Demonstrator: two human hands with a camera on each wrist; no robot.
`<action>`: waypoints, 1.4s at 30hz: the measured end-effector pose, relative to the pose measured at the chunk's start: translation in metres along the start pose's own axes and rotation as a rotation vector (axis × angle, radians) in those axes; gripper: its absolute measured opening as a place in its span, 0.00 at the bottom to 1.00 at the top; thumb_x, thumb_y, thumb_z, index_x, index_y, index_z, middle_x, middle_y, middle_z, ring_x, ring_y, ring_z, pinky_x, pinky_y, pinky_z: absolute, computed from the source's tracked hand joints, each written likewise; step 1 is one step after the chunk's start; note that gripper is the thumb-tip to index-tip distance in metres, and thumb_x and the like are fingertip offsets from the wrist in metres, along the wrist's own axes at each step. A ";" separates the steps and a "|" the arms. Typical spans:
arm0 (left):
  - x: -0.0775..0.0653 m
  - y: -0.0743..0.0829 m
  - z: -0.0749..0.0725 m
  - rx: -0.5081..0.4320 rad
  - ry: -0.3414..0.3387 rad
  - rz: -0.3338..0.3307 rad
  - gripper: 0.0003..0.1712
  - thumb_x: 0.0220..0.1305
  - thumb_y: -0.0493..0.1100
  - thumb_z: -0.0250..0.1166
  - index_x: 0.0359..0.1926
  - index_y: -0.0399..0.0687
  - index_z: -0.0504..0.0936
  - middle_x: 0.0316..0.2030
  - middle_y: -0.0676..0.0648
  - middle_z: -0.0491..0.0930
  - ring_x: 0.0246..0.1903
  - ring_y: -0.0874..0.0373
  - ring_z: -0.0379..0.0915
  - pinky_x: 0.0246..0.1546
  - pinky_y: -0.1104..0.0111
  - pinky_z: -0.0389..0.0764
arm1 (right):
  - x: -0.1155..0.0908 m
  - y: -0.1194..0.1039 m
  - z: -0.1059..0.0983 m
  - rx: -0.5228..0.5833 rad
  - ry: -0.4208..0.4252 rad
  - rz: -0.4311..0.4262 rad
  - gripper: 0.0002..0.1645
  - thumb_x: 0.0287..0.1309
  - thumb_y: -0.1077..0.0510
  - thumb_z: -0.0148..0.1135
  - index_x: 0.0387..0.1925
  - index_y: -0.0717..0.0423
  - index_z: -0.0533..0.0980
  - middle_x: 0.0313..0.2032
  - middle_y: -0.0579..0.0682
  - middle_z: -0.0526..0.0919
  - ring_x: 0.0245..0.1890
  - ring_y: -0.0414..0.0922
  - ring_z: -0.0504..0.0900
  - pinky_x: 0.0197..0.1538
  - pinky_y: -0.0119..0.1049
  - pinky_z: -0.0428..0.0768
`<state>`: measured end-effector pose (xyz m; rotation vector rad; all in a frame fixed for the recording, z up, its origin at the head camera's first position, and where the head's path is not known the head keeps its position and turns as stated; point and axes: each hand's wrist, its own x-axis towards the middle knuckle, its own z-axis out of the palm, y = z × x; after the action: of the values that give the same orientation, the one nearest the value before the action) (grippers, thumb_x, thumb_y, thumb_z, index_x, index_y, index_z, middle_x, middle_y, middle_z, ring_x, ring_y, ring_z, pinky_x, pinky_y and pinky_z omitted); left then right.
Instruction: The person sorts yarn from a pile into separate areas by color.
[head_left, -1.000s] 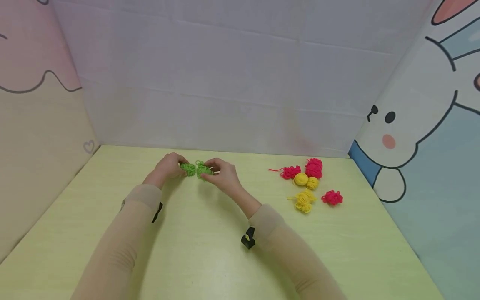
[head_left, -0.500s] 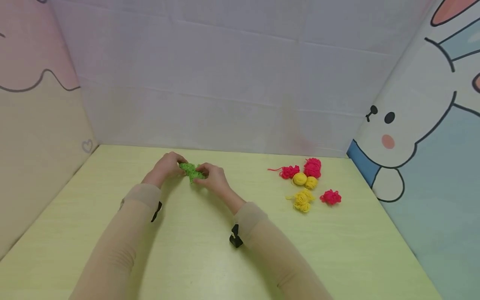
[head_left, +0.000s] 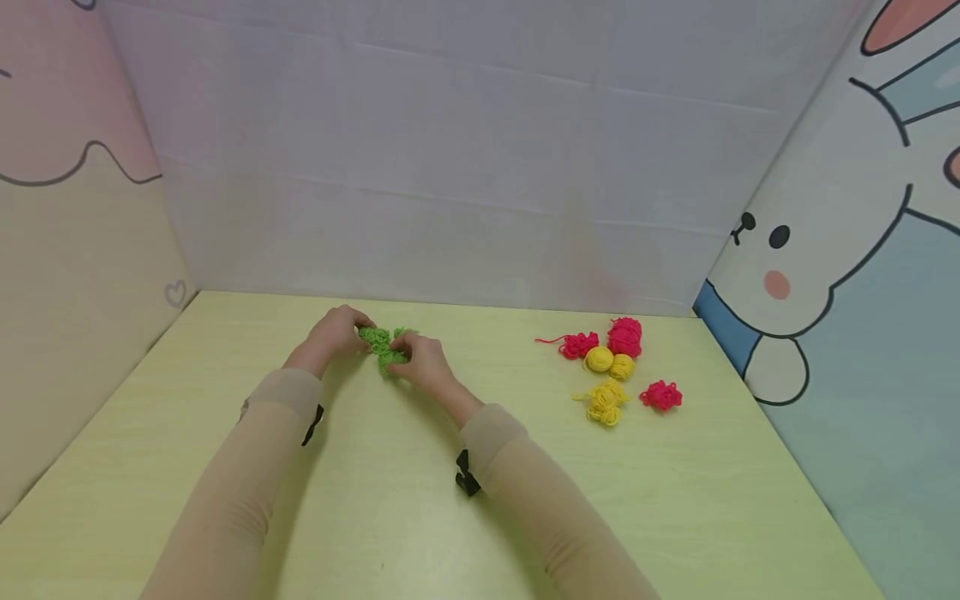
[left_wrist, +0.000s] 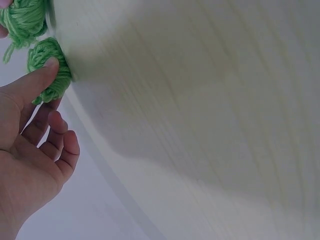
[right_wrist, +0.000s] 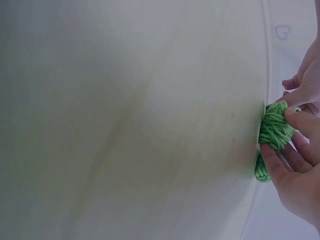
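Note:
At the back left of the table, my left hand (head_left: pixel 336 333) pinches a small green yarn ball (head_left: pixel 375 338) between thumb and fingers; the left wrist view shows the thumb across this wound green yarn (left_wrist: pixel 50 70). Right beside it, my right hand (head_left: pixel 426 363) holds another green yarn ball (head_left: pixel 392 361), its thumb and fingertips on the strands (right_wrist: pixel 276 127) in the right wrist view. The two balls stand close together. Behind the right fingers shows more green yarn (head_left: pixel 405 332), partly hidden; a green bundle (right_wrist: pixel 262 171) also peeks out below the held ball in the right wrist view.
To the right lie a red yarn ball (head_left: pixel 625 337), a loose red bundle with a tail (head_left: pixel 578 345), two yellow balls (head_left: pixel 598 359), a tangled yellow bundle (head_left: pixel 604 403) and another red bundle (head_left: pixel 662 396). A white cloth wall (head_left: pixel 450 183) borders the table's back edge.
My right hand has moved left and slightly nearer with its green yarn, closing the gap to the left ball. More green yarn now shows behind its fingers. The left hand has stayed in place.

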<state>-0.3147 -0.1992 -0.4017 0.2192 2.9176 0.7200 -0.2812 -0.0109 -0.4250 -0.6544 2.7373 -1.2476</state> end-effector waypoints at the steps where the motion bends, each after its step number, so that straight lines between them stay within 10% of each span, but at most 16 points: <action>1: 0.000 0.000 0.000 0.000 0.001 -0.003 0.22 0.53 0.36 0.69 0.51 0.38 0.81 0.53 0.35 0.77 0.55 0.37 0.68 0.57 0.46 0.68 | 0.000 0.000 0.000 -0.004 0.002 -0.001 0.20 0.52 0.58 0.70 0.48 0.58 0.78 0.44 0.50 0.83 0.43 0.43 0.80 0.45 0.28 0.77; 15: -0.003 -0.001 -0.005 0.037 -0.005 0.000 0.21 0.56 0.38 0.67 0.52 0.38 0.80 0.54 0.35 0.76 0.56 0.37 0.68 0.57 0.46 0.67 | -0.010 -0.007 -0.022 0.050 -0.050 -0.020 0.22 0.55 0.58 0.67 0.52 0.58 0.76 0.50 0.52 0.82 0.48 0.48 0.80 0.47 0.33 0.79; 42: -0.007 -0.001 -0.008 0.075 0.019 0.170 0.25 0.58 0.39 0.67 0.56 0.34 0.75 0.52 0.33 0.76 0.52 0.38 0.70 0.54 0.47 0.70 | -0.103 0.030 -0.164 -0.054 -0.046 -0.114 0.17 0.57 0.60 0.64 0.49 0.56 0.76 0.46 0.52 0.82 0.46 0.50 0.80 0.49 0.40 0.80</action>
<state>-0.3089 -0.2050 -0.3943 0.4755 2.9735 0.6394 -0.2356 0.1633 -0.3490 -0.8445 2.7403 -1.1671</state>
